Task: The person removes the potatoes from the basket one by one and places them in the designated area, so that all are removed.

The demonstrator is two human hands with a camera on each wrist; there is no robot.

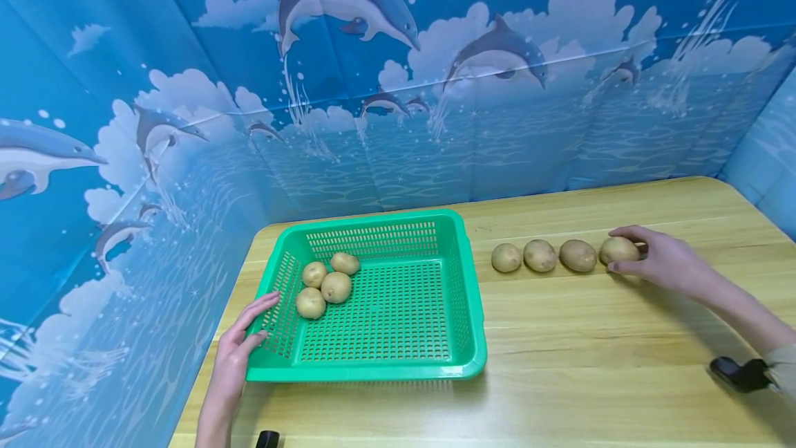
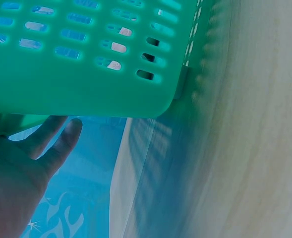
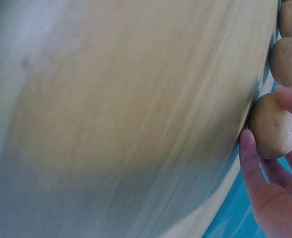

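A green plastic basket (image 1: 469, 296) with slotted walls stands on the table, several potatoes (image 1: 336, 287) inside at its left. My left hand (image 1: 235, 351) holds the basket's left rim, thumb and fingertips reaching over it. The left wrist view shows fingers (image 2: 66, 141) close by the basket's wall (image 2: 86, 89). To the right of the basket, several potatoes lie in a row. My right hand (image 1: 671, 261) grips the rightmost potato (image 1: 618, 251) between thumb and fingers. In the right wrist view, fingers (image 3: 255, 171) lie around that potato (image 3: 273, 126); part of the hand is cut off.
The other potatoes of the row, at left (image 1: 506, 257), middle (image 1: 539, 256) and right (image 1: 578, 256), lie near the table's back half. A wooden table (image 1: 578, 365) carries everything. Behind and to the left hangs a blue dolphin-print curtain (image 1: 373, 157).
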